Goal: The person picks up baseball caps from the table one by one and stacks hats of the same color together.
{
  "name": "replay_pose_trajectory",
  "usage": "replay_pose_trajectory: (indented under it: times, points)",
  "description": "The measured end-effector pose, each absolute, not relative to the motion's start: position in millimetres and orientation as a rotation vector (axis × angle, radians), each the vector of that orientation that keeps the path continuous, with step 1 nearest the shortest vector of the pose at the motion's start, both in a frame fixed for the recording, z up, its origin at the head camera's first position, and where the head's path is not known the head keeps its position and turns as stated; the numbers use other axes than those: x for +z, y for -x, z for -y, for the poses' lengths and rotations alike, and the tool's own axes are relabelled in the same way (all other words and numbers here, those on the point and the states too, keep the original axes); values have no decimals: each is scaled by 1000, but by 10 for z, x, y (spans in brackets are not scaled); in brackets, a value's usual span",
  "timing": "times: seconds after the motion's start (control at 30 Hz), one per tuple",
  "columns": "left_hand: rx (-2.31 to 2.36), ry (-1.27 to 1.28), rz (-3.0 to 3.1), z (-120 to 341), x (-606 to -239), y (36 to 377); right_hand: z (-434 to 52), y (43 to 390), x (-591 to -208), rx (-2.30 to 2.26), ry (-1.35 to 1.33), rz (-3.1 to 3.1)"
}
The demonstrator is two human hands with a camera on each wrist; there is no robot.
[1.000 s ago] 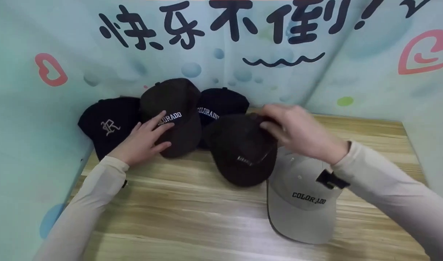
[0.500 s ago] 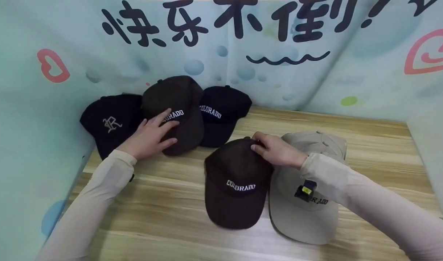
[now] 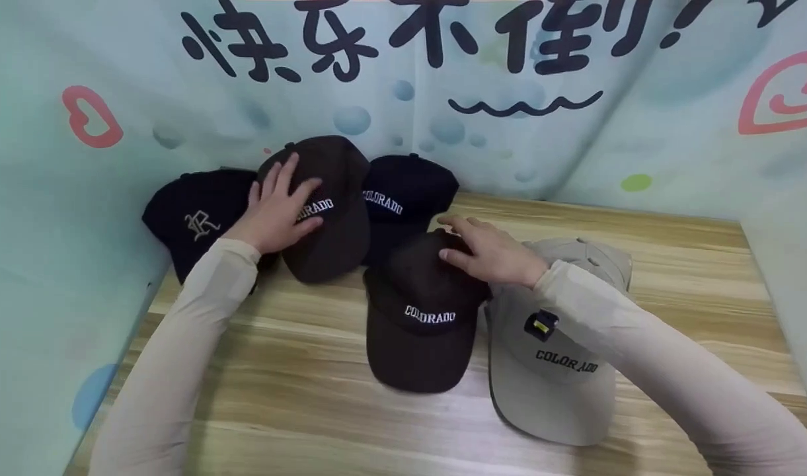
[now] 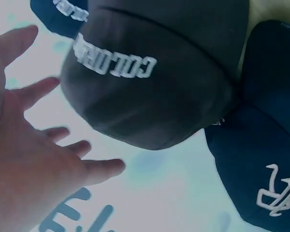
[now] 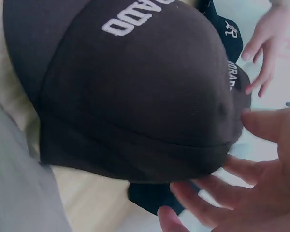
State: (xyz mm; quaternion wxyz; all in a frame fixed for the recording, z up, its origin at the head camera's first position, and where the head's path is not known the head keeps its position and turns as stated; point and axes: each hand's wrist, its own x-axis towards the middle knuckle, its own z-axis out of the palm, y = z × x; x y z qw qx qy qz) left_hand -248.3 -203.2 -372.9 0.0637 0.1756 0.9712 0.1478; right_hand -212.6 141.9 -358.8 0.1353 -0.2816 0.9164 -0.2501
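Note:
My left hand (image 3: 271, 215), fingers spread, is over the crown of a brown COLORADO cap (image 3: 340, 231) at the back left. In the left wrist view its straight fingertips lie beside that cap's crown. At the middle, a second dark brown COLORADO cap (image 3: 420, 357) stands with its brim toward me. My right hand (image 3: 492, 254) is at the top of its crown, thumb and fingers apart. From the right wrist view, the loose fingers (image 5: 198, 205) show at the cap's far edge. Close by on the right is a beige COLORADO cap (image 3: 552, 410), partly covered by my right forearm.
A navy cap with an R emblem (image 3: 185, 231) leans at the left wall. Another navy cap (image 3: 416, 182) with COLORADO lettering stands by the back curtain (image 3: 350, 149), behind the front brown cap. All the caps are on a wood-grain table (image 3: 297, 410).
My right hand brought the tilted dark brown cap down toward me, then moved slightly back with it and loosened its fingers. My left hand slid higher up the other brown cap.

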Motion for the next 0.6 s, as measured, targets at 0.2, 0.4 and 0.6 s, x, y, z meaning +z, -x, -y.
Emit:
replay_pose_trajectory:
  times: [0.2,0.4,0.6]
  points:
    - [562,-391,-2992,2104,-3798,2776,-1461,1805,-3561,-538,1084,-2813]
    - [627,-293,-2941,2144,-3793,2995,-1578,1511,-3619,-390,1310,-2865]
    - [646,-244,-2884,2112,-3853,3119,-1697,1432,-3701,-387,1327,-2866]
